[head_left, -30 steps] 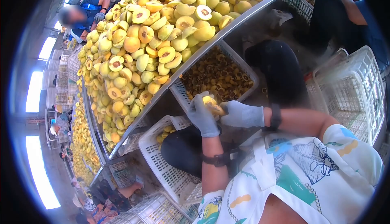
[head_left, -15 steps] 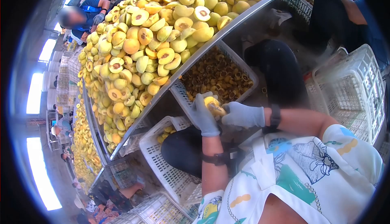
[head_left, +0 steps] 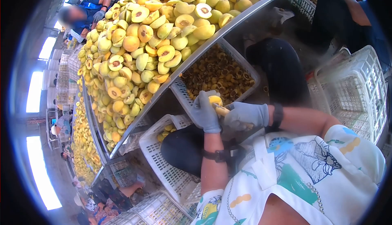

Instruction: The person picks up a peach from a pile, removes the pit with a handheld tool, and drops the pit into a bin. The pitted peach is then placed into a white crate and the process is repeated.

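Note:
My left hand [head_left: 205, 112], in a grey glove, is closed around a yellow peach half [head_left: 215, 100]. My right hand [head_left: 248, 115], gloved too, grips a tool with a pale, wood-coloured handle [head_left: 222, 110]. The handle's far end shows below the right palm. Its other end points at the fruit, and the tip is hidden there. Both hands are close together in front of my body, over the near corner of a white crate [head_left: 179, 95] of brown, pitted-out peach scraps [head_left: 218, 72].
Halved peaches [head_left: 143, 61] are heaped on a metal-edged table [head_left: 228, 33] ahead. A white crate [head_left: 155, 153] with some peach pieces stands beside my knee; another crate [head_left: 347, 90] is at right. A co-worker [head_left: 83, 16] sits across the table, another person's arm [head_left: 355, 6] at upper right.
The right hand has turned and shifted slightly down and to the right, so more of the tool's handle shows. The left hand still holds the peach half, slightly higher.

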`<action>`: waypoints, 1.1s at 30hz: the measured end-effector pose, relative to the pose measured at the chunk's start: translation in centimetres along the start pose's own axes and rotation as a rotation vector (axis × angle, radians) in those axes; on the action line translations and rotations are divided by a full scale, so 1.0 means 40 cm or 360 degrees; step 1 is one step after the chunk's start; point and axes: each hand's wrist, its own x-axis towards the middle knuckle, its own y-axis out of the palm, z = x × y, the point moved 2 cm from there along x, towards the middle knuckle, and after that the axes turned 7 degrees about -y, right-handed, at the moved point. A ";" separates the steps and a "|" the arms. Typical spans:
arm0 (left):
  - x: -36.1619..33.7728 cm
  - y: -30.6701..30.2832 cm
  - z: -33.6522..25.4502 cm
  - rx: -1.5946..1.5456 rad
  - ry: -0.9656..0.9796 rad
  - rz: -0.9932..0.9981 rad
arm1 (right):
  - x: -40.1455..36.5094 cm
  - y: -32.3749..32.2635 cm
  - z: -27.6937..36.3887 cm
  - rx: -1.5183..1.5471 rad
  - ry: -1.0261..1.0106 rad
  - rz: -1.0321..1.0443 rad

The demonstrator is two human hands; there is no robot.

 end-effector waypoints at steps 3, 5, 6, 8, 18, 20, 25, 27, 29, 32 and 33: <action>-0.005 0.004 0.000 -0.0330 -0.0318 0.0050 | -0.001 0.006 0.009 -0.0302 -0.0028 -0.0027; 0.005 0.002 0.031 -0.0567 -0.0499 0.0018 | -0.010 0.038 0.034 -0.0754 -0.0047 -0.0253; 0.009 0.002 0.043 -0.0583 -0.0522 0.0005 | -0.014 0.049 0.040 -0.0984 -0.0051 -0.0365; 0.008 -0.001 0.053 -0.0615 -0.0575 -0.0033 | 0.034 -0.011 -0.023 -0.1113 -0.0385 -0.0325; 0.014 0.005 0.046 -0.0581 -0.0634 0.0001 | 0.037 -0.077 -0.043 0.0011 -0.0072 0.0056; 0.019 0.007 0.053 -0.0590 -0.0644 0.0024 | 0.026 -0.059 -0.031 0.0020 -0.0067 0.0064; 0.010 -0.002 0.068 -0.0939 -0.0751 0.0348 | -0.004 -0.032 -0.006 0.0209 0.0049 0.0221; 0.017 -0.030 0.067 -0.0923 -0.0668 0.0299 | -0.008 -0.018 0.004 0.0278 0.0030 0.0292; 0.021 -0.054 0.008 -0.0551 -0.0402 -0.0092 | -0.030 -0.046 0.052 0.0261 -0.0094 0.0170; 0.007 -0.167 -0.062 0.0162 0.0412 -0.0163 | -0.034 -0.110 0.110 -0.0622 -0.0232 -0.0600; -0.009 -0.210 -0.090 0.0486 0.0722 -0.0207 | -0.011 -0.172 0.082 -0.1064 -0.0219 -0.0855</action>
